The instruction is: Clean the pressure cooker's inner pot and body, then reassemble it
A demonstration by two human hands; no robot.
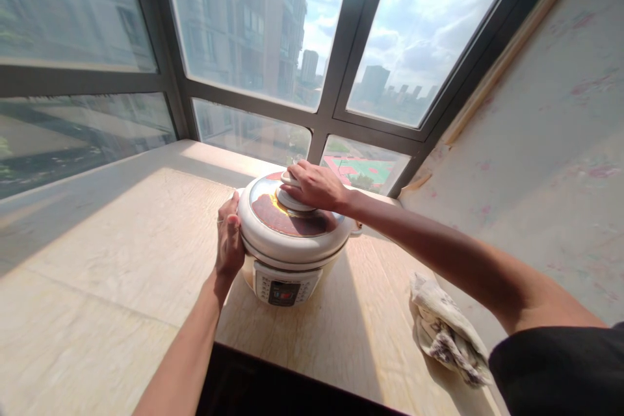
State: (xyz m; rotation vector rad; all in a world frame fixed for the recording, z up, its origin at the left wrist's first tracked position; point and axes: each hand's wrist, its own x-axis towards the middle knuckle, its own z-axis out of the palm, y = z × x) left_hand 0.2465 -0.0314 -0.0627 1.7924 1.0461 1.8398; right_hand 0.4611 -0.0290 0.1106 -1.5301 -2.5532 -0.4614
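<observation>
A white electric pressure cooker [292, 253] with a shiny, reflective lid [273, 214] stands upright on the stone-like sill. Its front carries a control panel [285, 292] with a small dark display. My right hand [314, 185] is closed around the lid's handle [287, 179] on top. On the cooker's left side, my left hand [229, 237] presses against the rim and side handle, its fingers partly hidden behind the body. The lid sits down on the cooker all the way round.
A crumpled, dirty cloth [448, 331] lies on the sill [121, 260] to the right, near the papered wall [556, 195]. Framed windows [253, 26] rise behind and to the left of the cooker. A dark edge [273, 383] shows at the bottom.
</observation>
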